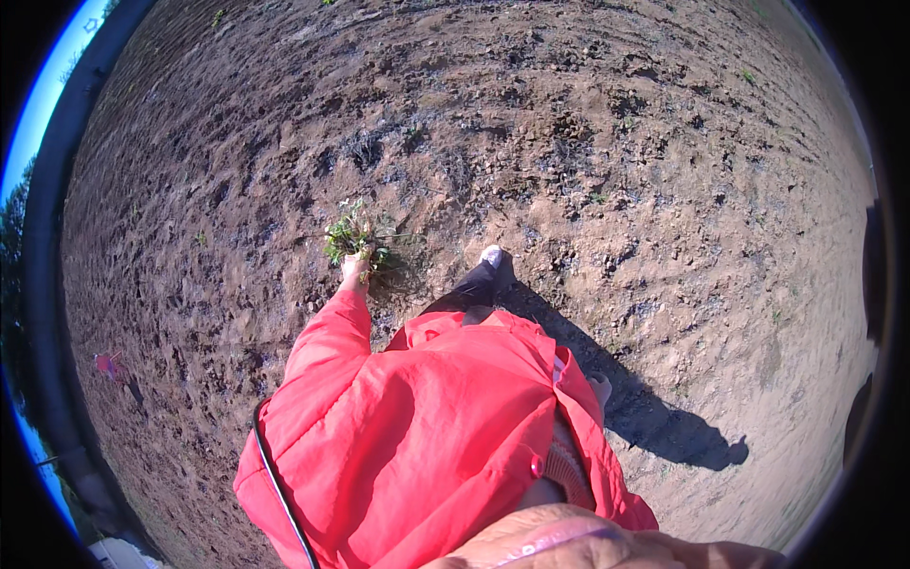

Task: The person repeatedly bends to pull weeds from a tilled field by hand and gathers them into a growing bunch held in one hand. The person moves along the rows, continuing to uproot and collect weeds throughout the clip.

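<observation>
In the head view my left arm, in a red jacket sleeve, reaches forward and down. At its end my left hand (355, 269) is closed around a bunch of leafy green weeds (353, 233), which spreads out past the fingers just above the soil. Some thin stems poke out to the right of the bunch. My right hand does not show; the red jacket (436, 408) fills much of the lower middle. Just right of the jacket is a small pale shape (599, 387), too little seen to name.
Rough brown soil (607, 142) with clods and dry bits stretches all around. My dark trouser leg ends in a pale shoe (491, 255). My shadow (654, 417) falls to the lower right. A small pinkish-red object (109, 366) stands far left, with trees and sky beyond.
</observation>
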The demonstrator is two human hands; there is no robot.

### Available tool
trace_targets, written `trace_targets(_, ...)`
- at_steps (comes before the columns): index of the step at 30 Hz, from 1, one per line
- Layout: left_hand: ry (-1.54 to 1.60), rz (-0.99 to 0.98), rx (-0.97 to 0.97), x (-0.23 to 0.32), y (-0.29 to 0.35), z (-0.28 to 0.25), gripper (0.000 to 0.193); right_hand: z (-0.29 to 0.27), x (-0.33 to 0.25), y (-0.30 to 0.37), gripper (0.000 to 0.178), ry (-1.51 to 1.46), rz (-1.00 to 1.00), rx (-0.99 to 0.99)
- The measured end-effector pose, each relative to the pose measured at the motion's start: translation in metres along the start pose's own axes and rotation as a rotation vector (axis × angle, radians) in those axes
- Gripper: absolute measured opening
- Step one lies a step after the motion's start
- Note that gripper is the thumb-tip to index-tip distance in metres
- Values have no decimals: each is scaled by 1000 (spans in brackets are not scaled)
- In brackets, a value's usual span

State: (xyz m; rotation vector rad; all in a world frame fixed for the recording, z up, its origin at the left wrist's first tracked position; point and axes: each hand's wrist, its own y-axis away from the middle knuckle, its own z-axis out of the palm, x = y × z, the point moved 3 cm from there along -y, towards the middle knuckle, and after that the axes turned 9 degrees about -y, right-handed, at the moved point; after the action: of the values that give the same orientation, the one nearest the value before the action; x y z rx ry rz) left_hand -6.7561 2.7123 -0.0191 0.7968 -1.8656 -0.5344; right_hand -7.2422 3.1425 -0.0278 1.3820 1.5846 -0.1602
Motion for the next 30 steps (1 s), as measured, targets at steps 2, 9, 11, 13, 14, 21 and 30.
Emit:
trace_targets(2,-27,-14,8,26,-23,20,24,11,-36,-24,23,-61,-11,12)
trace_targets(9,-168,247,88,144,-149,102,28,42,-102,-142,25,85,-37,29)
trace_targets(11,-160,297,-25,191,-155,172,27,32,-112,-163,24,55,-75,95)
trace_targets(13,-111,291,-187,237,-132,251,27,13,-127,-172,23,83,-162,185)
trace_targets(14,-92,291,-251,257,-118,281,27,8,-129,-177,25,102,-161,182)
trace_targets(21,39,291,-472,341,-54,420,26,-21,-165,-203,25,155,135,154)
trace_targets(30,248,138,-358,319,-78,443,24,-109,-160,-350,28,-40,293,122)
